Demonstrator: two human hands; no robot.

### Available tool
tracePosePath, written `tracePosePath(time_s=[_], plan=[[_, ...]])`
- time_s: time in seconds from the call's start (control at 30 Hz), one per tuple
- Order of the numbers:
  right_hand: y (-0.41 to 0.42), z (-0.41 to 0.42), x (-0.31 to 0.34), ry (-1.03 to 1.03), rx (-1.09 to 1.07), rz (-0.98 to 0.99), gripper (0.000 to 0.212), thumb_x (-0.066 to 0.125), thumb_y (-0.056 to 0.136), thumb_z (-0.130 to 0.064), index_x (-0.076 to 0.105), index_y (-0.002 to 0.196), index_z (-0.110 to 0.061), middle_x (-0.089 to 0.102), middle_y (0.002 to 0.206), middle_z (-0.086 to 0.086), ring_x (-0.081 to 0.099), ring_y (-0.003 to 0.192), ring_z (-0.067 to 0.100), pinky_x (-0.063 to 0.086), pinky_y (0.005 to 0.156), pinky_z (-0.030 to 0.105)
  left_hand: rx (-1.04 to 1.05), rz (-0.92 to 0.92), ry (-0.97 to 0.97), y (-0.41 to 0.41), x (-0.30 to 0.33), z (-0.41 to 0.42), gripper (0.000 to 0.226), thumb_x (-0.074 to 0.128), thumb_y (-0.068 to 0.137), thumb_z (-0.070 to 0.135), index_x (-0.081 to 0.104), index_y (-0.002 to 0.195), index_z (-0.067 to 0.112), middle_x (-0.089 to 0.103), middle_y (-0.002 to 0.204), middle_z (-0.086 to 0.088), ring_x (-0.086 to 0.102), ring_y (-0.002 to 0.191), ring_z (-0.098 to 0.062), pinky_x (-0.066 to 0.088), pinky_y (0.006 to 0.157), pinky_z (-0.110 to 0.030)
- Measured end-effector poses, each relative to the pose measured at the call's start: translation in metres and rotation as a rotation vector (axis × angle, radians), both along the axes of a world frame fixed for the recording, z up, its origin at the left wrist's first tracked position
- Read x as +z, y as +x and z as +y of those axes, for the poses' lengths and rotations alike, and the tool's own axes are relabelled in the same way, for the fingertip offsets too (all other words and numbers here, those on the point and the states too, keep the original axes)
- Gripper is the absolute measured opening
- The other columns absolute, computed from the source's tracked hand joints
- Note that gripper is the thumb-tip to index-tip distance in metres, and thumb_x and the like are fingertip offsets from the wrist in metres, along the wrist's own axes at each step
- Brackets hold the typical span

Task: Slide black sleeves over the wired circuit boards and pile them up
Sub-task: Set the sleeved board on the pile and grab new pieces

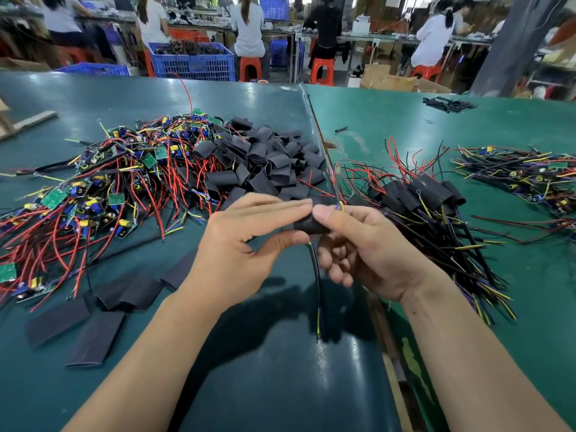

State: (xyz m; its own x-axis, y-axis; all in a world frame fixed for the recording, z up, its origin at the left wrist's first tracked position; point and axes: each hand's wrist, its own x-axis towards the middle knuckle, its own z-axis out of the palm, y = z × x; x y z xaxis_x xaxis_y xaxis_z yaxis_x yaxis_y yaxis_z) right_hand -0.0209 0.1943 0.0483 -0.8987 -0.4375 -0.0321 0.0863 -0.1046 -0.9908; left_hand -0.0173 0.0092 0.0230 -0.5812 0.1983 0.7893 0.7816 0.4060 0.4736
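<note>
Head view: both my hands meet above the middle of the green table [311, 385], near its front edge. My left hand [237, 241] pinches the left end of a black sleeve [308, 225] between thumb and straight fingers. My right hand [364, 247] grips the sleeve's right end, thumb on top, fingers curled beneath. The sleeve is held clear of the table. A black cable [316, 275] hangs from under the sleeve, its yellow tip just above the table. Short blue and yellow wire ends [339, 206] show above my right thumb. Whether a board sits inside the sleeve cannot be determined.

Bare boards [93, 194] with red wires lie heaped toward the left edge. An empty-sleeve heap [268, 163] lies behind my hands, touching the boards. Flat sleeves [93, 335] lie near the front-left corner. The sleeved pile [427, 194] lies right of my right hand. More wired parts [530, 176] lie at the right edge.
</note>
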Motion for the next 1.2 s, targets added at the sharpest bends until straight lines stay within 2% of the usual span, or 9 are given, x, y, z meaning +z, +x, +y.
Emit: tracePosePath(time_s=[0.1, 0.2, 0.3, 0.4, 0.47, 0.8, 0.97, 1.03, 1.2], plan=[[-0.005, -0.009, -0.006, -0.015, -0.275, 0.105, 0.017, 0.068, 0.087, -0.025, 0.065, 0.074, -0.014, 0.065, 0.058, 0.009, 0.056, 0.04, 0.016, 0.042, 0.037, 0.019, 0.205, 0.075, -0.09, -0.006, -0.001, -0.004, 0.033, 0.073, 0.086, 0.015, 0.069, 0.117, 0.006, 0.063, 0.126, -0.005, 0.055, 0.116, -0.029, 0.041, 0.105, -0.041], [-0.016, -0.009, -0.008, -0.126, -0.655, 0.16, 0.018, 0.062, 0.094, -0.019, 0.059, 0.08, -0.009, 0.07, 0.062, 0.006, 0.059, 0.042, 0.014, 0.045, 0.039, 0.02, 0.333, 0.052, 0.017, -0.007, -0.001, -0.008, 0.026, 0.068, 0.09, 0.014, 0.07, 0.115, 0.008, 0.064, 0.117, 0.001, 0.057, 0.113, -0.024, 0.041, 0.104, -0.033], [-0.024, 0.001, -0.01, -0.378, -0.854, -0.023, 0.021, 0.058, 0.097, -0.026, 0.059, 0.088, -0.007, 0.072, 0.065, 0.003, 0.063, 0.044, 0.012, 0.047, 0.039, 0.018, 0.346, 0.0, 0.052, -0.004, -0.002, -0.008, 0.024, 0.063, 0.091, 0.013, 0.069, 0.114, 0.01, 0.062, 0.11, 0.005, 0.057, 0.109, -0.021, 0.041, 0.1, -0.025], [-0.025, 0.007, -0.014, -0.619, -0.758, -0.356, 0.035, 0.055, 0.098, -0.029, 0.059, 0.097, 0.005, 0.069, 0.064, 0.011, 0.065, 0.046, 0.013, 0.048, 0.04, 0.014, 0.34, -0.016, 0.025, -0.002, -0.002, -0.006, 0.023, 0.063, 0.09, 0.012, 0.07, 0.112, 0.011, 0.063, 0.105, 0.01, 0.057, 0.103, -0.018, 0.041, 0.095, -0.023], [-0.027, 0.012, -0.015, -0.678, -0.731, -0.448, 0.037, 0.051, 0.1, -0.028, 0.057, 0.099, 0.009, 0.068, 0.073, 0.016, 0.067, 0.049, 0.014, 0.049, 0.041, 0.014, 0.345, -0.019, 0.037, -0.003, -0.003, -0.007, 0.022, 0.063, 0.09, 0.012, 0.07, 0.111, 0.012, 0.062, 0.104, 0.013, 0.056, 0.102, -0.017, 0.042, 0.094, -0.024], [-0.028, 0.014, -0.018, -0.423, -0.596, -0.563, 0.069, 0.029, 0.099, -0.06, 0.066, 0.094, -0.001, 0.073, 0.066, 0.002, 0.053, 0.035, 0.005, 0.035, 0.028, 0.013, 0.386, -0.09, 0.091, -0.011, -0.013, -0.009, 0.017, 0.061, 0.09, 0.013, 0.071, 0.103, 0.016, 0.061, 0.1, 0.025, 0.051, 0.092, -0.004, 0.044, 0.086, -0.025], [-0.028, 0.012, -0.017, -0.474, -0.552, -0.602, 0.059, 0.047, 0.093, -0.059, 0.066, 0.08, -0.006, 0.072, 0.066, 0.002, 0.053, 0.034, 0.002, 0.022, 0.024, 0.011, 0.385, -0.14, 0.053, -0.011, -0.017, -0.004, 0.017, 0.063, 0.09, 0.01, 0.072, 0.103, 0.016, 0.064, 0.097, 0.016, 0.056, 0.096, -0.012, 0.046, 0.085, -0.031], [-0.027, 0.017, -0.016, -0.5, -0.457, -0.638, 0.065, 0.044, 0.093, -0.062, 0.07, 0.073, -0.005, 0.072, 0.067, 0.003, 0.053, 0.034, 0.003, 0.021, 0.022, 0.012, 0.397, -0.155, 0.053, -0.012, -0.018, -0.004, 0.017, 0.065, 0.09, 0.007, 0.072, 0.102, 0.017, 0.064, 0.095, 0.017, 0.057, 0.096, -0.014, 0.046, 0.086, -0.031], [-0.024, 0.023, -0.013, -0.676, -0.335, -0.721, 0.069, 0.036, 0.096, -0.061, 0.069, 0.082, -0.002, 0.069, 0.067, 0.001, 0.052, 0.037, 0.005, 0.027, 0.025, 0.013, 0.422, -0.161, 0.043, -0.012, -0.018, -0.003, 0.018, 0.066, 0.089, 0.006, 0.073, 0.101, 0.017, 0.063, 0.092, 0.018, 0.056, 0.093, -0.013, 0.043, 0.084, -0.025]])
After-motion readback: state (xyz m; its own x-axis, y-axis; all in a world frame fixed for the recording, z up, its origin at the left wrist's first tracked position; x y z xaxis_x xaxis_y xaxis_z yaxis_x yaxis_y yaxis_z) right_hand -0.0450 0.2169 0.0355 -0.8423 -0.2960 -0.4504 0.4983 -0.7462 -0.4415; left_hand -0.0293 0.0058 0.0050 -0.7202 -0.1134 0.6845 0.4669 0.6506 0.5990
